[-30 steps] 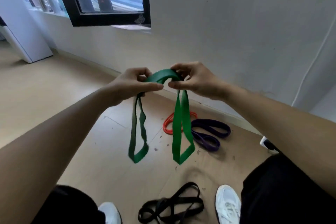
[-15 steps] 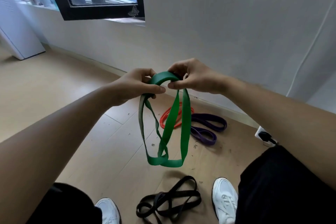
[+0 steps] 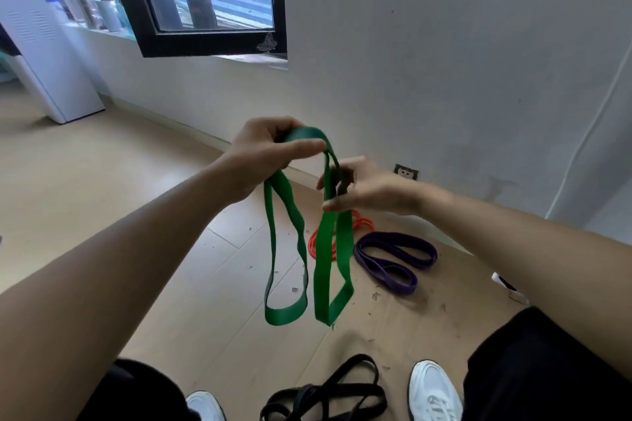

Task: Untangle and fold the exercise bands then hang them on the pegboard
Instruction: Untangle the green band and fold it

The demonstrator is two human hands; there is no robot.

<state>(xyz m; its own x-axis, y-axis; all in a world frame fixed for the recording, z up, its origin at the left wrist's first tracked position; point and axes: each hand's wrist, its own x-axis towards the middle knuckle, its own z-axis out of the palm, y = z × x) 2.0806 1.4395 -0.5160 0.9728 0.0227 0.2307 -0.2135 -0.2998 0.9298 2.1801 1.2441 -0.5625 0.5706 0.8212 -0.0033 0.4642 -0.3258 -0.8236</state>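
Note:
A green exercise band (image 3: 323,260) hangs in two long loops in front of me. My left hand (image 3: 265,154) grips its folded top, thumb pressed over the band. A little lower, my right hand (image 3: 362,188) has its fingers round the right-hand loop. On the floor lie an orange band (image 3: 362,224) partly hidden behind the green one, a purple band (image 3: 393,258) folded in loops, and a tangled black band (image 3: 325,393) between my feet. No pegboard is in view.
My white shoes (image 3: 432,390) stand on the wooden floor on either side of the black band. A grey wall with a socket (image 3: 406,173) is ahead, a black-framed window (image 3: 205,0) at upper left, and a white appliance (image 3: 44,44) at far left.
My right hand left the band's top and dropped down to the right-hand loop. The crossed loops separated and now hang side by side. My left hand stayed on the top fold.

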